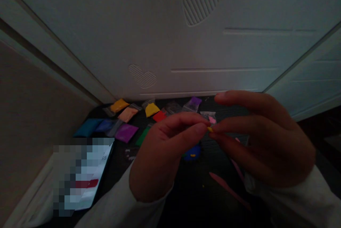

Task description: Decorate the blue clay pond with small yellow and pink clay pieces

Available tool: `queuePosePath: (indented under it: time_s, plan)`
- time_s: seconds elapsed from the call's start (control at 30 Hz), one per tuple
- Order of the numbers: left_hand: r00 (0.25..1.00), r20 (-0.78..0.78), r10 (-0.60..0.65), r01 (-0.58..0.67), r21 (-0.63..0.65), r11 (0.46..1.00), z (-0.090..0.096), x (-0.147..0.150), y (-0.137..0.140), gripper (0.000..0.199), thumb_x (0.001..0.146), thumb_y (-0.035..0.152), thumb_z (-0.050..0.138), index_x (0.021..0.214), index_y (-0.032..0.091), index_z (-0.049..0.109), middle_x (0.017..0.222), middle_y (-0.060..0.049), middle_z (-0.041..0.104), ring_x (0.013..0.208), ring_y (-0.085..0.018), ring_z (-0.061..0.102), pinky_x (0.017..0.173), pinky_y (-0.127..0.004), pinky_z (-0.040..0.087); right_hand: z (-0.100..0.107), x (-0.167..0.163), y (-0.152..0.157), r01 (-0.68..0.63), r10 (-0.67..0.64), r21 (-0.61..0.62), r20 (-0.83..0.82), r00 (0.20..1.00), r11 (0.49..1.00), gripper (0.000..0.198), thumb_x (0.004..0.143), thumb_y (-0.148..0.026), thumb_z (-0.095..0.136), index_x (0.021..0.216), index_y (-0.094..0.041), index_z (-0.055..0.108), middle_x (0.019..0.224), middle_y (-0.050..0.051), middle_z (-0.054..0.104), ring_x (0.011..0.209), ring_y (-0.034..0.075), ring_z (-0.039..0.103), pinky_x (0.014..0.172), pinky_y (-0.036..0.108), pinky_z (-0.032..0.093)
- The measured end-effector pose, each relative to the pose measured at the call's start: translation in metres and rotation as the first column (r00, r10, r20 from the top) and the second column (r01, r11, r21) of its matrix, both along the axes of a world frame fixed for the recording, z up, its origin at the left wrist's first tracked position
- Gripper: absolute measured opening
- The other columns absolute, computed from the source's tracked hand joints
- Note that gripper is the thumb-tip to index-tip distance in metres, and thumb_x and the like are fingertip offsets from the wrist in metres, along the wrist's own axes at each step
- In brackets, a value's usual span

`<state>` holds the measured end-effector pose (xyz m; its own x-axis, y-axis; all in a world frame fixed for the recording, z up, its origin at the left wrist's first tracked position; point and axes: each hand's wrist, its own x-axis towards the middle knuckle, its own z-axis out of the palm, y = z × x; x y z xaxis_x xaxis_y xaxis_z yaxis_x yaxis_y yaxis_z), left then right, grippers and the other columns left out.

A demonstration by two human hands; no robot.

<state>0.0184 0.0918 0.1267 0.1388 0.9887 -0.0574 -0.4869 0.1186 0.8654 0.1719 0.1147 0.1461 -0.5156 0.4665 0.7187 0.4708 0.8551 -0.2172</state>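
Yellow bit (pixel 210 129) above desk (pixel 186 189), pinched between left hand (pixel 161 150) and right hand (pixel 271 142) fingertips. Blue piece (pixel 193 151) on desk below; pink tool (pixel 229 189) toward near right corner; colored bags (pixel 126 133) by far edge.

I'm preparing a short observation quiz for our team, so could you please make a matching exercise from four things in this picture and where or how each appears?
1. small yellow piece
2. lit screen
3. blue piece
4. peach packet

A. beside an amber packet
B. has a yellow bit on it
C. between the left hand and right hand
D. lower left of the view

Pairs: 1-C; 2-D; 3-B; 4-A
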Motion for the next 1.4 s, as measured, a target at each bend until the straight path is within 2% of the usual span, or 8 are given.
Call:
queuePosePath:
  time_s: [0.13, 0.33, 0.53, 0.73, 1.03, 1.17, 1.27, 1.4]
  plan:
    - [0.999, -0.03, -0.013, 0.015, 0.068, 0.998, -0.002, -0.002, -0.002, 0.013, 0.069, 0.012, 0.056, 0.074, 0.021, 0.063, 0.081, 0.004, 0.062, 0.079, -0.009, 0.055, 0.073, -0.019, 0.042, 0.001, 0.001, 0.0, -0.012, 0.012, -0.002, 0.009, 1.0, 1.0, 0.011, 0.069, -0.015, 0.055, 0.079, -0.021, 0.056, 0.105, 0.004, 0.052, 0.096, 0.016, 0.051, 0.078, 0.03, 0.047]
    - [0.996, -0.038, -0.084, 0.087, 0.084, 0.993, -0.003, -0.004, -0.003, 0.016, 0.072, 0.01, 0.054, 0.078, 0.022, 0.062, 0.085, 0.005, 0.061, 0.081, -0.008, 0.055, 0.074, -0.018, 0.041, 0.004, 0.0, -0.001, -0.004, 0.004, -0.001, 0.012, 1.0, 1.0, 0.01, 0.07, -0.017, 0.054, 0.078, -0.022, 0.056, 0.103, 0.003, 0.053, 0.092, 0.016, 0.053, 0.074, 0.031, 0.049]
    - [0.997, -0.078, -0.013, 0.02, 0.095, 0.995, 0.001, -0.004, -0.003, 0.012, 0.069, 0.011, 0.056, 0.072, 0.021, 0.063, 0.08, 0.005, 0.06, 0.081, -0.009, 0.054, 0.073, -0.018, 0.04, 0.004, 0.0, -0.002, 0.02, -0.02, 0.002, 0.016, 1.0, 1.0, 0.008, 0.069, -0.019, 0.056, 0.077, -0.022, 0.056, 0.103, 0.004, 0.053, 0.093, 0.017, 0.053, 0.075, 0.032, 0.049]
    - [0.987, -0.163, -0.007, 0.025, 0.104, 0.994, 0.004, -0.006, -0.004, 0.011, 0.068, 0.013, 0.058, 0.074, 0.021, 0.063, 0.083, 0.002, 0.06, 0.083, -0.012, 0.053, 0.072, -0.023, 0.04, 0.005, 0.001, -0.003, 0.013, -0.014, 0.029, 0.017, 1.0, 0.999, 0.009, 0.069, -0.017, 0.056, 0.076, -0.022, 0.057, 0.104, 0.004, 0.053, 0.094, 0.017, 0.052, 0.075, 0.032, 0.049]
    - [0.964, -0.265, 0.023, 0.005, 0.107, 0.994, 0.019, -0.007, -0.004, 0.011, 0.064, 0.01, 0.06, 0.067, 0.019, 0.064, 0.079, 0.0, 0.06, 0.083, -0.015, 0.053, 0.075, -0.026, 0.04, 0.007, 0.001, -0.002, 0.026, -0.03, 0.055, 0.077, 0.997, 0.998, 0.009, 0.07, -0.017, 0.055, 0.076, -0.024, 0.057, 0.106, 0.002, 0.053, 0.093, 0.017, 0.052, 0.077, 0.033, 0.048]
    - [0.957, -0.29, 0.027, 0.012, 0.134, 0.991, 0.015, -0.007, -0.005, 0.012, 0.066, 0.011, 0.059, 0.069, 0.02, 0.064, 0.081, 0.0, 0.06, 0.084, -0.015, 0.053, 0.076, -0.026, 0.039, 0.007, 0.002, -0.002, 0.036, -0.041, 0.059, 0.09, 0.995, 0.998, 0.009, 0.07, -0.017, 0.055, 0.076, -0.024, 0.056, 0.107, 0.002, 0.053, 0.095, 0.018, 0.052, 0.078, 0.034, 0.048]
    - [0.955, -0.282, 0.085, -0.034, 0.182, 0.983, 0.009, -0.005, -0.006, 0.013, 0.068, 0.012, 0.058, 0.072, 0.022, 0.064, 0.081, 0.002, 0.06, 0.085, -0.013, 0.052, 0.078, -0.023, 0.038, 0.007, 0.002, -0.003, 0.049, -0.054, 0.058, 0.086, 0.995, 0.997, 0.008, 0.07, -0.019, 0.055, 0.076, -0.024, 0.056, 0.108, 0.003, 0.052, 0.096, 0.019, 0.051, 0.077, 0.034, 0.048]
    - [0.953, -0.281, 0.116, -0.065, 0.183, 0.981, 0.006, -0.003, -0.007, 0.011, 0.067, 0.014, 0.059, 0.072, 0.022, 0.064, 0.082, 0.001, 0.061, 0.086, -0.014, 0.052, 0.077, -0.024, 0.037, 0.007, 0.002, -0.003, 0.052, -0.056, 0.059, 0.08, 0.995, 0.997, 0.009, 0.07, -0.019, 0.055, 0.077, -0.024, 0.056, 0.108, 0.003, 0.052, 0.095, 0.019, 0.051, 0.078, 0.034, 0.048]
